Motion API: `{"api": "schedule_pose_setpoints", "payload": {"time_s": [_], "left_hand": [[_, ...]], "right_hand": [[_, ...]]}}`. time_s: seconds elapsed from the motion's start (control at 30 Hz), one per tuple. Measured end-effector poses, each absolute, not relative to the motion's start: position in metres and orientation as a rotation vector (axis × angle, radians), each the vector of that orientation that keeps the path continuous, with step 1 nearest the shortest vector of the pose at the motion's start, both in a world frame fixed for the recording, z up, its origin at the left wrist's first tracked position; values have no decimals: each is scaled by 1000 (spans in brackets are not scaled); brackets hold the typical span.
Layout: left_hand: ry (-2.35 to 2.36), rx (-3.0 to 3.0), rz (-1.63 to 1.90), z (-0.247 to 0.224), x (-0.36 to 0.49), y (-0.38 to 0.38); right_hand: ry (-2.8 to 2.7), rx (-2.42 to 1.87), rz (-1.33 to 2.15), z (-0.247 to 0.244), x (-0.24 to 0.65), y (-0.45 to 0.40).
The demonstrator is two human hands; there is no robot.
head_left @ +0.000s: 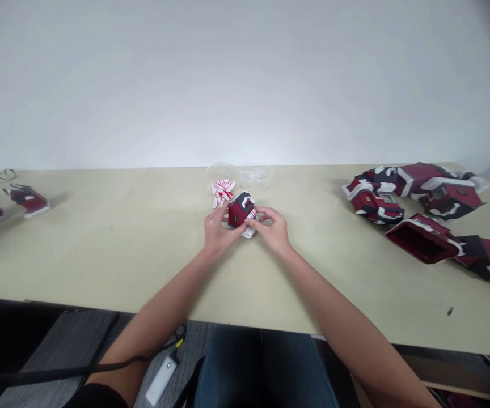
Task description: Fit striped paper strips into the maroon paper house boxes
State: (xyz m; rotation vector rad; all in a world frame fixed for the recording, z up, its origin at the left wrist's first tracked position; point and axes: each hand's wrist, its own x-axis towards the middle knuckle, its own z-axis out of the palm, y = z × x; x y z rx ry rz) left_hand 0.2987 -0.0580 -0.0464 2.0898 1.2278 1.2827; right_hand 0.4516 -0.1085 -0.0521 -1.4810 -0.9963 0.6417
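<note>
House (236,216) gripped in our left hand (217,232), we pinch one striped stick (252,213) at its side with our right hand (277,231); other sticks (223,185) lie loose.

Your left hand (218,229) grips the red house (237,214) near the table's (143,226) middle; your right hand (274,228) pinches a striped piece (252,214) against it. Striped pieces (223,191) lie just beyond. More houses (423,198) crowd the table's right end.
</note>
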Motion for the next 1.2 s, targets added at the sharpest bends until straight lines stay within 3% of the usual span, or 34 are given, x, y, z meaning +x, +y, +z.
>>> {"api": "schedule_pose_setpoints", "payload": {"time_s": [1.2], "left_hand": [[1207, 1954, 1267, -37, 303, -68]], "right_hand": [[-907, -1496, 680, -39, 447, -116]]}}
